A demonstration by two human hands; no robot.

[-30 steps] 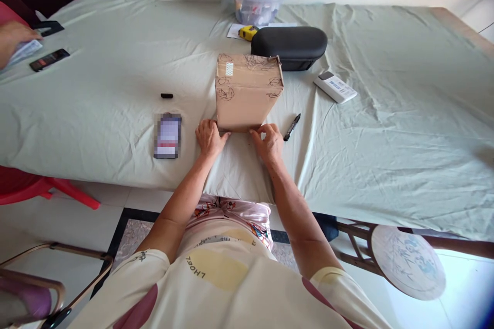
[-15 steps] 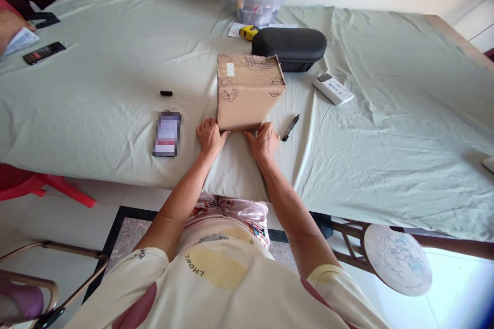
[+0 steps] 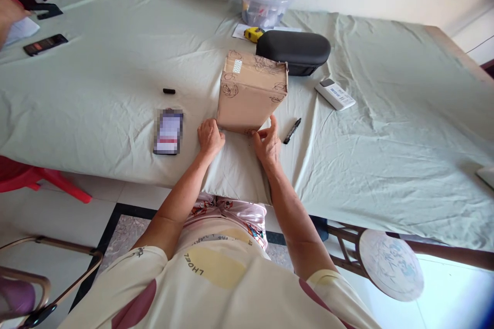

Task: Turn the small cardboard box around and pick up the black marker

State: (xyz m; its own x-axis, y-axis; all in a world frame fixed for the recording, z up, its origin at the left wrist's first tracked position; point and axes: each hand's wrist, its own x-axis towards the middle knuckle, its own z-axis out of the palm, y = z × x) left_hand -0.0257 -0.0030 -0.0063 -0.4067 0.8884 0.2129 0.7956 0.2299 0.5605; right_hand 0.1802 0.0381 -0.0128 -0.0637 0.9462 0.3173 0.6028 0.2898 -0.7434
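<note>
Right grip (image 3: 268,146) has spread wider at scribbled, white-labelled brown carton (image 3: 249,105); left grip (image 3: 210,136) curled, hold unclear

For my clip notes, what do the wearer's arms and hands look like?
The left hand and right hand wear no gloves. The left sleeve is short and cream with dark lettering; the right sleeve is too, with pale yellow near its hem.

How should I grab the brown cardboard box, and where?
Probably flat palms on its left and right walls, one hand from each side. The cardboard box has straight edges and no handle showing, and the black case sits close behind its far right corner. The left hand and right hand are at its lower near corners.
</note>
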